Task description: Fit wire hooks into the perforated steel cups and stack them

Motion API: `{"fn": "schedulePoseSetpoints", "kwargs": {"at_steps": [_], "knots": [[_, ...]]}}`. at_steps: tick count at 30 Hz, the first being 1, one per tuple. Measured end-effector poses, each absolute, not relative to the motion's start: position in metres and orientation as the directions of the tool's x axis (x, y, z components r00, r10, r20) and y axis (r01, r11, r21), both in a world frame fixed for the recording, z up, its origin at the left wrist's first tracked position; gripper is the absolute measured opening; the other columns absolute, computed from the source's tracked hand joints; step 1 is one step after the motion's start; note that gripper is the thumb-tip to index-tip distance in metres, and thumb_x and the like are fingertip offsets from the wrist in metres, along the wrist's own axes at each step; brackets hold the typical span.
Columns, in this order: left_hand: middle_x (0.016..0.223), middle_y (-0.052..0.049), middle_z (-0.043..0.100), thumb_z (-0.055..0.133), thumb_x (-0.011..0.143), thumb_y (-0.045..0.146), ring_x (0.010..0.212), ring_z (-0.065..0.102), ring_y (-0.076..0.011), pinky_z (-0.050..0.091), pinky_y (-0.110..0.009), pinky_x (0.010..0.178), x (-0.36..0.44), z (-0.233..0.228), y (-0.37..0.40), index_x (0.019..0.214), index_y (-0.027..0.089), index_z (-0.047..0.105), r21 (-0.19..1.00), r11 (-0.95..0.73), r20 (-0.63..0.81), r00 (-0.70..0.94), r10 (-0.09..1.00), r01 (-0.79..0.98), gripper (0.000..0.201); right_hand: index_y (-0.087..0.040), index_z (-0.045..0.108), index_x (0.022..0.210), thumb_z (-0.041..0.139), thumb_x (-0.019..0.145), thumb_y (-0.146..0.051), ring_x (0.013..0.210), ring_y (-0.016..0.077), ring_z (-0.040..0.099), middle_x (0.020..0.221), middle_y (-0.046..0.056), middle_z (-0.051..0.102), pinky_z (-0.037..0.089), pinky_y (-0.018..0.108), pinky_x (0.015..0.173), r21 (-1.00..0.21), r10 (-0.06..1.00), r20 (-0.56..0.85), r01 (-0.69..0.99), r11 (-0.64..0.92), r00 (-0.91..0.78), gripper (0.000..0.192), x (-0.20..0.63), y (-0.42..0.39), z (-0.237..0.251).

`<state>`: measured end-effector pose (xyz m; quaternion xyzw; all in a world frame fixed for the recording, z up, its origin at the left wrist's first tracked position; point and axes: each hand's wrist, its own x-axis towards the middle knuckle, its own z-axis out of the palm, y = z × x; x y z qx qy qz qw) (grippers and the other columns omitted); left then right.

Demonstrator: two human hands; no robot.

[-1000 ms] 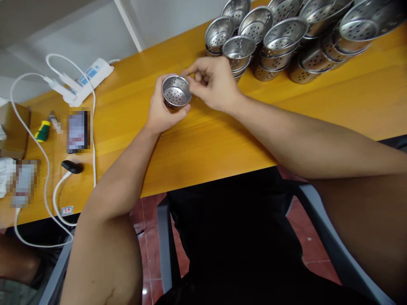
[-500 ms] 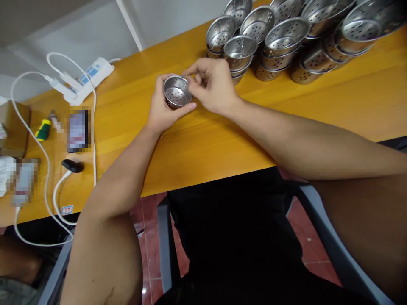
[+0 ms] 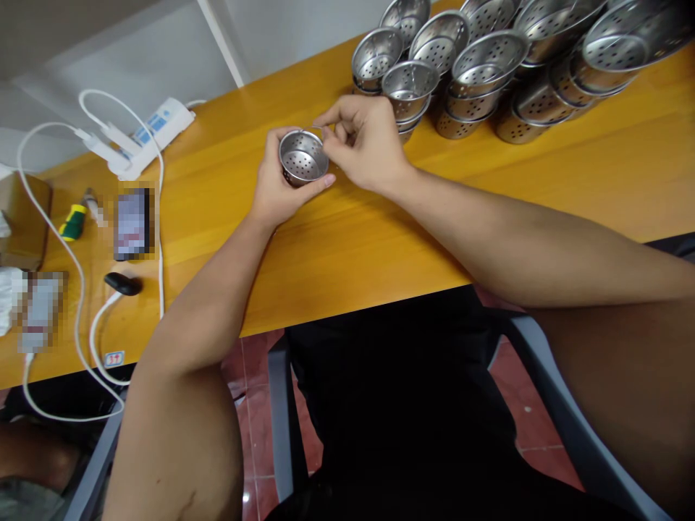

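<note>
A small perforated metal cup (image 3: 304,155) with a rolled rim faces upward over the table. My left hand (image 3: 276,177) is wrapped around its left side and base, the thumb along the near side. At the cup's right rim, my right hand (image 3: 366,141) pinches a thin metal wire (image 3: 313,128) between thumb and index finger. The wire runs by the far rim; whether it is fixed to the cup I cannot tell. Behind the right hand stand stacked perforated metal cups (image 3: 410,90), some with a thin wire across them.
Several more cup stacks (image 3: 489,69) fill the far right of the wooden table (image 3: 326,253). On the left lie a power strip (image 3: 157,134) with white cables, a phone (image 3: 132,224), a green-yellow handle (image 3: 74,223) and a black plug-like piece (image 3: 122,283). Another person's leg (image 3: 38,452) shows at lower left.
My right fingers have lifted very slightly off the rim, and the thin wire now shows between them. My left hand and the cup stay nearly still.
</note>
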<state>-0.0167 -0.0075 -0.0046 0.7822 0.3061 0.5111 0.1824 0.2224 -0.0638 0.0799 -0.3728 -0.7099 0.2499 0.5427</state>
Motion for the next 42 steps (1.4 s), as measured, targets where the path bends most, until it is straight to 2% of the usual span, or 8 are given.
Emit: {"fn": "schedulePoseSetpoints", "kwargs": {"at_steps": [4,8,17,23,27,33,38,42], "knots": [[0.151,-0.011,0.078,0.105,0.083,0.098,0.138,0.083,-0.0414,0.068,-0.062,0.127,-0.014,0.006,-0.018,0.155,0.039,0.057,0.614,-0.734,0.668,0.306,0.679,0.289,0.105,-0.044,0.08,0.091,0.086,0.1,-0.045,0.069,0.0332,0.064,0.076,-0.001,0.067,0.053,0.052,0.068,-0.775,0.805,0.57,0.219,0.593,-0.165,0.011,0.224,-0.069,0.084],[0.146,-0.01,0.08,0.106,0.083,0.097,0.136,0.085,-0.0406,0.069,-0.062,0.127,-0.009,0.016,-0.026,0.15,0.037,0.059,0.651,-0.696,0.636,0.284,0.718,0.304,0.101,-0.042,0.079,0.091,0.092,0.096,-0.053,0.079,0.0361,0.069,0.077,0.001,0.069,0.053,0.049,0.064,-0.811,0.852,0.503,0.262,0.523,-0.144,0.017,0.222,-0.072,0.086],[0.141,-0.009,0.081,0.115,0.06,0.101,0.133,0.086,-0.0438,0.069,-0.066,0.128,-0.005,0.013,-0.024,0.148,0.037,0.06,0.66,-0.688,0.634,0.267,0.726,0.302,0.122,-0.04,0.078,0.098,0.095,0.096,-0.049,0.077,0.0328,0.069,0.072,-0.001,0.065,0.053,0.044,0.064,-0.818,0.849,0.513,0.227,0.529,-0.131,0.019,0.215,-0.077,0.089],[0.132,-0.008,0.082,0.092,0.073,0.118,0.119,0.087,-0.0382,0.072,-0.062,0.118,-0.011,0.009,-0.021,0.147,0.037,0.065,0.601,-0.737,0.692,0.261,0.673,0.309,0.113,-0.039,0.075,0.085,0.088,0.094,-0.051,0.072,0.0302,0.064,0.077,0.001,0.069,0.054,0.046,0.067,-0.816,0.825,0.539,0.138,0.562,-0.17,0.02,0.211,-0.074,0.089],[0.132,-0.008,0.083,0.087,0.08,0.118,0.118,0.088,-0.037,0.076,-0.058,0.109,-0.021,-0.007,-0.002,0.148,0.038,0.071,0.632,-0.747,0.703,0.255,0.664,0.204,0.106,-0.036,0.081,0.091,0.09,0.101,-0.065,0.07,0.0271,0.067,0.085,0.003,0.076,0.055,0.043,0.066,-0.839,0.803,0.516,0.012,0.544,-0.298,0.032,0.22,-0.07,0.094],[0.128,-0.006,0.086,0.09,0.085,0.112,0.113,0.089,-0.0349,0.077,-0.056,0.104,-0.029,-0.022,0.013,0.146,0.04,0.074,0.664,-0.747,0.714,0.274,0.644,0.027,0.095,-0.031,0.082,0.107,0.104,0.095,-0.086,0.063,0.0203,0.065,0.088,0.0,0.079,0.054,0.038,0.061,-0.878,0.747,0.434,-0.052,0.475,-0.503,0.061,0.237,-0.066,0.095],[0.142,-0.01,0.086,0.1,0.081,0.105,0.129,0.089,-0.0382,0.075,-0.061,0.114,-0.03,-0.014,0.005,0.154,0.041,0.069,0.675,-0.734,0.657,0.386,0.647,0.08,0.102,-0.033,0.075,0.096,0.108,0.088,-0.091,0.061,0.021,0.064,0.074,-0.004,0.072,0.052,0.036,0.06,-0.902,0.773,0.402,-0.069,0.425,-0.49,0.068,0.23,-0.063,0.089],[0.146,-0.009,0.086,0.102,0.081,0.102,0.134,0.087,-0.0397,0.072,-0.067,0.122,-0.029,-0.013,0.004,0.152,0.042,0.069,0.661,-0.73,0.642,0.37,0.671,0.176,0.098,-0.034,0.072,0.09,0.112,0.082,-0.089,0.058,0.0228,0.063,0.069,-0.003,0.071,0.05,0.038,0.057,-0.917,0.802,0.385,-0.088,0.39,-0.458,0.068,0.225,-0.062,0.088]]}}
